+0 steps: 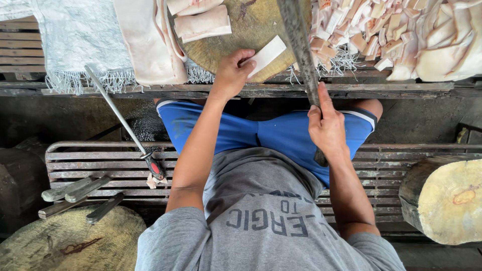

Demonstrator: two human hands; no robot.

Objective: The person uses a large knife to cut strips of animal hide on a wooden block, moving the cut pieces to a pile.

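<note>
My left hand (232, 73) presses on a pale strip of meat fat (267, 53) lying on a round wooden chopping block (253, 22). My right hand (326, 128) grips the handle of a long heavy knife (298, 45), whose blade reaches up over the block's right side, just beside the strip. Larger slabs of the same pale fat (203, 22) lie at the block's far side.
A heap of cut fat pieces (381, 30) fills the table's right. A white cloth (80, 35) covers the left. A sharpening steel (125, 125) leans on the bench, with several knives (80, 195) on a wooden block at lower left. Another wooden block (447, 200) stands at right.
</note>
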